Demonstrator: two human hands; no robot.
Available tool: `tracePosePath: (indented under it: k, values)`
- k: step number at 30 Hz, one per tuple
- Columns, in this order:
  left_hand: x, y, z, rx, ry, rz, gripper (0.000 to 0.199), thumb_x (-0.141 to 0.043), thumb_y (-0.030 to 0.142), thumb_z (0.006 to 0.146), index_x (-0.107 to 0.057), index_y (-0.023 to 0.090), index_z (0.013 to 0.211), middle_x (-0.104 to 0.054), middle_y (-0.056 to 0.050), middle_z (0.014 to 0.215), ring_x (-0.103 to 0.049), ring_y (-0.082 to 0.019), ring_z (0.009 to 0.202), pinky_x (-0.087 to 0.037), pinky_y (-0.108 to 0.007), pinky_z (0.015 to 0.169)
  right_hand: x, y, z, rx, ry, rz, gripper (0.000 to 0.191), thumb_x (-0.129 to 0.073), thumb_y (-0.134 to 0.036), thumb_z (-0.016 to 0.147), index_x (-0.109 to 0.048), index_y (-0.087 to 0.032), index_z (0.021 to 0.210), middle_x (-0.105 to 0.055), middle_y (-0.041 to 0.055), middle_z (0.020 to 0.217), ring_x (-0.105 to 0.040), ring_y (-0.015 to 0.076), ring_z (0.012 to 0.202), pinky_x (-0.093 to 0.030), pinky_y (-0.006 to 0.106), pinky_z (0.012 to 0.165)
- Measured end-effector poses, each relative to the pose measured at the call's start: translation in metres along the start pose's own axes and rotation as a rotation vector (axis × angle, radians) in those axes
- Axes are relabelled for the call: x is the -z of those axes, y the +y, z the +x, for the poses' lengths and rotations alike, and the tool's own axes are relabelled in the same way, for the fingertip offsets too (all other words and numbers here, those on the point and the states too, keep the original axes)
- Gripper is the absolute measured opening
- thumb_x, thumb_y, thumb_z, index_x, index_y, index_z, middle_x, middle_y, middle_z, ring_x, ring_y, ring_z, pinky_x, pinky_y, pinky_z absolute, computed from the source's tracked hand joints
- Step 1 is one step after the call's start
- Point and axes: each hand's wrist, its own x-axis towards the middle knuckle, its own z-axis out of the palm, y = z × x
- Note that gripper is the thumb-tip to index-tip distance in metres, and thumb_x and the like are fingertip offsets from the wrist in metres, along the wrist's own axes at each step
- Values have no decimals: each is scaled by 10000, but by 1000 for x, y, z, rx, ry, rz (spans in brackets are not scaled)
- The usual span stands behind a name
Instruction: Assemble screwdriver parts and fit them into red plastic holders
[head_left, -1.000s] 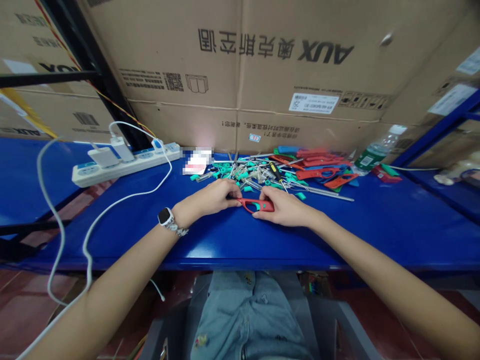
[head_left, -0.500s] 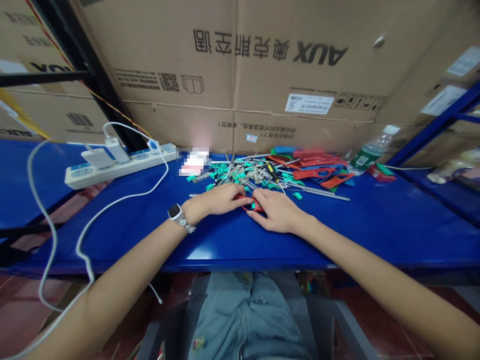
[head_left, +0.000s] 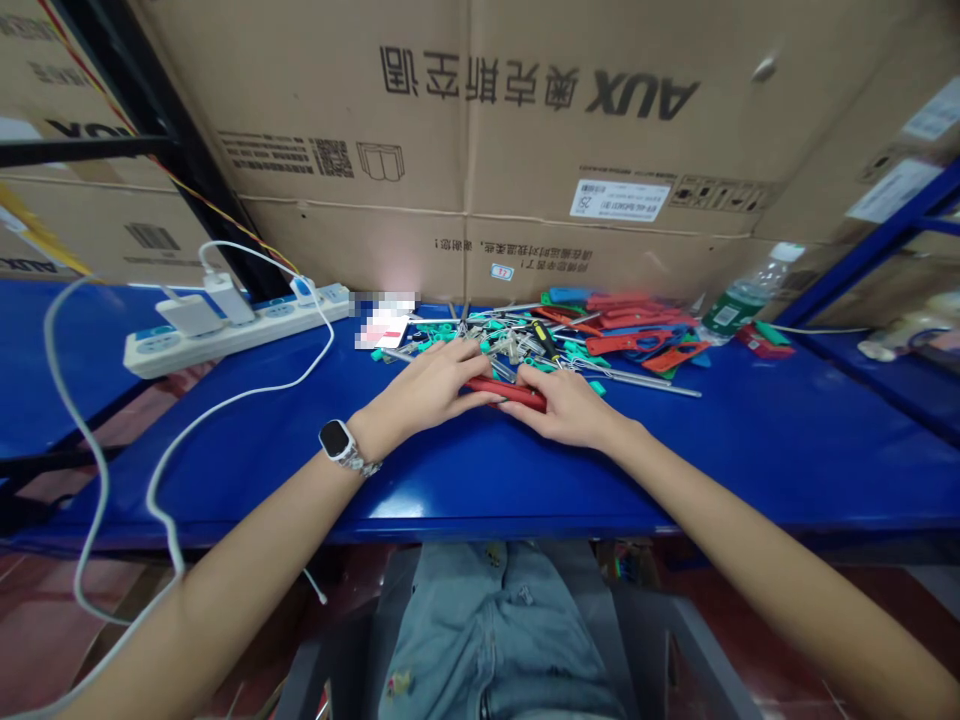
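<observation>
Behind the left hand and the right hand, the way is blocked by a pile of small parts, and beyond it by a carton. Toward the right rear, passage is narrowed by the red handles and a bottle. On the left, it is hindered by a power strip and a white cable. Free room is found on the counter between both hands and the near edge, and also right of the right hand.
</observation>
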Motion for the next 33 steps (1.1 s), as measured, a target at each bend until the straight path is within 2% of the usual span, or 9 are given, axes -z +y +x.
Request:
tracePosePath:
  k: [6,11,15,20,25,29,33]
  values:
    - [7,3,-3,-102,103,184,383,-509,525,1038,-655,181,956,-649,-98,1005,-579,-252,904,-449,-386,803,-6,-4,-8,25,106,-106,251,-539,-459,988,-558,-219,918,-595,1,669,-473,161,577,-208,288,578]
    - [11,5,-6,-112,111,142,333,-560,487,1028,-679,182,969,-673,-81,999,-588,-235,894,-453,-377,810,-9,-1,-9,25,160,-150,251,-573,-445,974,-584,-220,864,-649,15,692,-525,166,594,-202,287,583]
    - [11,3,-7,-105,81,91,294,-560,441,1040,-683,178,992,-689,-65,950,-595,-225,885,-458,-361,791,-7,2,-9,-2,198,-125,258,-639,-441,948,-619,-216,823,-656,8,666,-545,162,594,-241,281,598]
    - [10,1,-8,-87,85,86,297,-574,465,1030,-684,194,976,-687,-52,899,-602,-227,883,-465,-356,788,-7,5,-9,19,199,-68,249,-667,-459,946,-698,-215,907,-716,16,726,-595,164,632,-305,272,620]
    - [9,1,-9,-77,104,131,342,-543,489,1039,-696,187,992,-697,-62,921,-602,-232,884,-452,-362,789,-8,0,-9,54,214,-50,221,-601,-365,952,-752,-205,937,-752,32,774,-625,162,661,-334,271,627]
    - [7,2,-8,-58,155,202,338,-550,490,1036,-708,192,1022,-717,-65,958,-594,-238,892,-420,-370,801,-10,-8,-8,-16,273,-57,224,-591,-331,891,-779,-210,912,-753,31,758,-606,157,638,-339,275,624]
    - [6,1,-8,-52,157,200,314,-547,464,1043,-715,200,1051,-723,-63,977,-585,-240,903,-401,-373,805,-13,-11,-7,-90,289,-63,226,-615,-372,880,-786,-225,886,-755,23,748,-603,161,627,-339,281,629]
